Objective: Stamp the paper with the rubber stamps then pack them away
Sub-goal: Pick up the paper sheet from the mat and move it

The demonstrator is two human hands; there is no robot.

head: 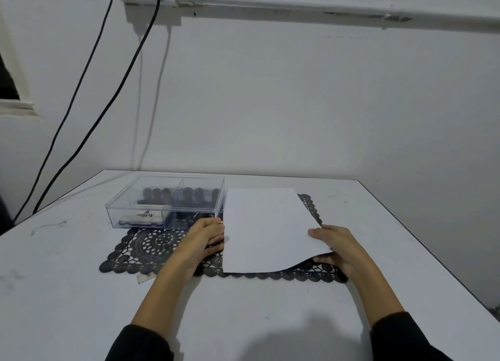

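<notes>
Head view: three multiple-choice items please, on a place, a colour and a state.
1. The clear box sits where, relative to the paper? A) to its left B) to its right C) on top of it
2. What colour is the lace mat? A) white B) black C) red
3. The paper's near right corner is: A) flat on the mat B) lifted by the right hand C) crumpled
Answers: 1 A, the box stands left of the paper; 2 B, black lace shows under the paper; 3 B, thumb on top, fingers below, corner raised.
</notes>
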